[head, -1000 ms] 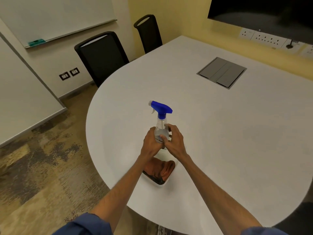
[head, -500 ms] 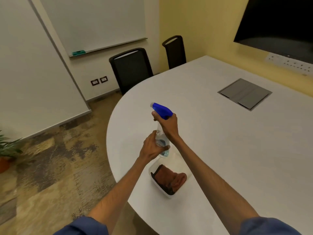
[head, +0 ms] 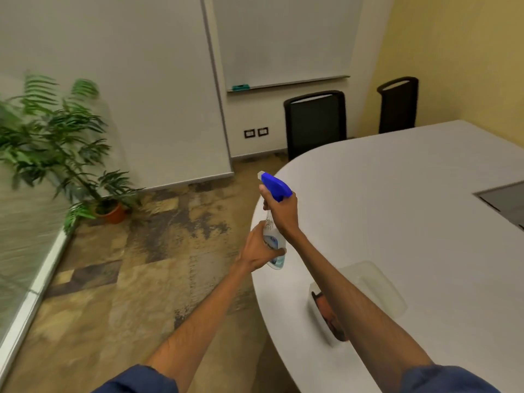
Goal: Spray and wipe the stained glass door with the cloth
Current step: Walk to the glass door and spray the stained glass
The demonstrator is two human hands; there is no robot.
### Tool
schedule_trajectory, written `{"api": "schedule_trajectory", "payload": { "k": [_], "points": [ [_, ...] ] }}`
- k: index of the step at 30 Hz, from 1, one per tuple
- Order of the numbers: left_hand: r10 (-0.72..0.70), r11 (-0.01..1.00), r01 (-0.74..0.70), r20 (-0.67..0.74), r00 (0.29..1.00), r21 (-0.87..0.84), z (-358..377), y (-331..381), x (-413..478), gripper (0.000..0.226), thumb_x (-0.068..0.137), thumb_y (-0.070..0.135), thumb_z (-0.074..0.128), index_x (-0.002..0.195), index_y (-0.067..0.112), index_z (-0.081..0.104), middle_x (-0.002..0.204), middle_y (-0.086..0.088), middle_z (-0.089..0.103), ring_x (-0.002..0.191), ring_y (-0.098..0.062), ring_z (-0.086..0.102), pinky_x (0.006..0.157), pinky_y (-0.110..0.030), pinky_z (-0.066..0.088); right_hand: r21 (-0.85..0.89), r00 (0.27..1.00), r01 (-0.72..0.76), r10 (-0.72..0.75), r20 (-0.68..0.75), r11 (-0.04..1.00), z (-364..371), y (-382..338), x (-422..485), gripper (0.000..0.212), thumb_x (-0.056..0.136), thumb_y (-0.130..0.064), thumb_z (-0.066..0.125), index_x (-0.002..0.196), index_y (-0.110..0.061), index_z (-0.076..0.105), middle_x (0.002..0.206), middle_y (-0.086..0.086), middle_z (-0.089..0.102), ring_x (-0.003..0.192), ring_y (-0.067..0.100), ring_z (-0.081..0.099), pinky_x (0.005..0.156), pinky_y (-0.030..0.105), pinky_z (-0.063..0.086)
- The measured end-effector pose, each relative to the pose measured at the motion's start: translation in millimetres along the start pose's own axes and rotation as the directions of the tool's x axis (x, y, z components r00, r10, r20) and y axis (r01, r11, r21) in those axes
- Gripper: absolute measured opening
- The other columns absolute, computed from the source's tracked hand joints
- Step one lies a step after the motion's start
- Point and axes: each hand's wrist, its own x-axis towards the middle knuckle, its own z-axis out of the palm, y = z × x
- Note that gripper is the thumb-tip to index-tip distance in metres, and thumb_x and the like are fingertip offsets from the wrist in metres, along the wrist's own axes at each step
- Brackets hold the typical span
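Note:
A clear spray bottle (head: 274, 246) with a blue trigger head (head: 275, 186) is held up off the white table (head: 397, 222), over its left edge. My right hand (head: 282, 214) grips the neck just under the blue head. My left hand (head: 259, 249) wraps the bottle's lower body. A brown cloth (head: 330, 314) lies in a clear plastic tray (head: 377, 287) on the table, mostly hidden behind my right forearm. A glass panel (head: 19, 242) with a pale frame runs along the far left edge.
A potted plant (head: 65, 148) stands on the patterned floor by the glass. Two black chairs (head: 316, 123) stand at the table's far side under a whiteboard (head: 283, 38). A grey cable hatch (head: 507, 199) is set into the tabletop at the right.
The bottle has been lifted from the table. My right hand moved up from its body to the neck under the trigger. My view has swung left, bringing the plant and glass panel into sight.

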Motion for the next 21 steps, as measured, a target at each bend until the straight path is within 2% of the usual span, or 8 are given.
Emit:
{"api": "schedule_trajectory", "payload": {
  "k": [2, 5, 9, 13, 16, 18, 21],
  "points": [
    [-0.023, 1.000, 0.023, -0.064, 0.998, -0.011, -18, -10, -14, 0.082, 0.069, 0.031, 0.089, 0.135, 0.015, 0.042, 0.126, -0.006, 0.060, 0.116, -0.024, 0.060, 0.096, -0.033, 0.054, 0.006, 0.999, 0.012, -0.012, 0.049, 1.000, 25, -5, -9, 0.012, 0.092, -0.028, 0.068, 0.083, -0.025, 0.063, 0.064, 0.001, 0.061, 0.057, 0.004, 0.061, 0.060, 0.014, 0.053],
    [-0.061, 0.998, 0.060, -0.152, 0.986, -0.014, -50, -28, -39, 0.091, 0.069, 0.036, 0.088, 0.140, 0.016, 0.037, 0.135, -0.009, 0.055, 0.123, -0.025, 0.056, 0.105, -0.043, 0.050, 0.023, 0.992, 0.022, -0.025, 0.127, 1.000, 67, -15, -29, 0.012, 0.092, -0.029, 0.069, 0.085, -0.020, 0.064, 0.066, 0.004, 0.061, 0.061, 0.012, 0.061, 0.060, 0.013, 0.052],
    [-0.124, 0.992, 0.118, -0.237, 0.963, -0.041, -101, -62, -81, 0.089, 0.067, 0.036, 0.089, 0.138, 0.018, 0.037, 0.131, -0.005, 0.057, 0.119, -0.023, 0.058, 0.099, -0.041, 0.053, 0.033, 0.965, 0.046, -0.053, 0.255, 0.998, 128, -30, -67, 0.017, 0.093, -0.030, 0.069, 0.081, -0.020, 0.063, 0.063, 0.005, 0.059, 0.061, 0.018, 0.059, 0.059, 0.018, 0.052],
    [-0.178, 0.984, 0.168, -0.352, 0.919, -0.058, -155, -96, -140, 0.090, 0.065, 0.038, 0.089, 0.137, 0.018, 0.039, 0.132, -0.001, 0.054, 0.118, -0.020, 0.056, 0.097, -0.039, 0.052, 0.074, 0.922, 0.024, -0.051, 0.383, 0.997, 192, -46, -120, 0.031, 0.093, -0.032, 0.068, 0.081, -0.004, 0.062, 0.064, 0.014, 0.055, 0.059, 0.021, 0.055, 0.058, 0.022, 0.050],
    [-0.218, 0.976, 0.209, -0.416, 0.883, -0.066, -195, -121, -191, 0.087, 0.066, 0.037, 0.089, 0.136, 0.017, 0.041, 0.133, 0.000, 0.052, 0.119, -0.020, 0.054, 0.097, -0.038, 0.051, 0.113, 0.891, -0.003, -0.049, 0.451, 0.994, 239, -60, -167, 0.034, 0.092, -0.032, 0.070, 0.082, 0.000, 0.061, 0.065, 0.015, 0.053, 0.060, 0.023, 0.053, 0.058, 0.023, 0.051],
    [-0.244, 0.969, 0.235, -0.457, 0.855, -0.077, -219, -136, -227, 0.084, 0.065, 0.035, 0.089, 0.132, 0.017, 0.043, 0.129, 0.000, 0.054, 0.114, -0.020, 0.056, 0.090, -0.033, 0.051, 0.134, 0.863, -0.015, -0.055, 0.502, 0.991, 270, -68, -202, 0.030, 0.091, -0.030, 0.071, 0.086, -0.002, 0.064, 0.066, 0.014, 0.052, 0.062, 0.024, 0.053, 0.059, 0.027, 0.052],
    [-0.282, 0.957, 0.275, -0.541, 0.793, -0.095, -252, -157, -285, 0.080, 0.064, 0.031, 0.088, 0.128, 0.016, 0.044, 0.123, -0.002, 0.056, 0.109, -0.020, 0.058, 0.085, -0.031, 0.052, 0.175, 0.813, -0.011, -0.093, 0.575, 0.985, 315, -83, -256, 0.012, 0.092, -0.029, 0.070, 0.092, -0.018, 0.068, 0.065, 0.012, 0.051, 0.062, 0.021, 0.052, 0.058, 0.024, 0.052]
  ]
}}
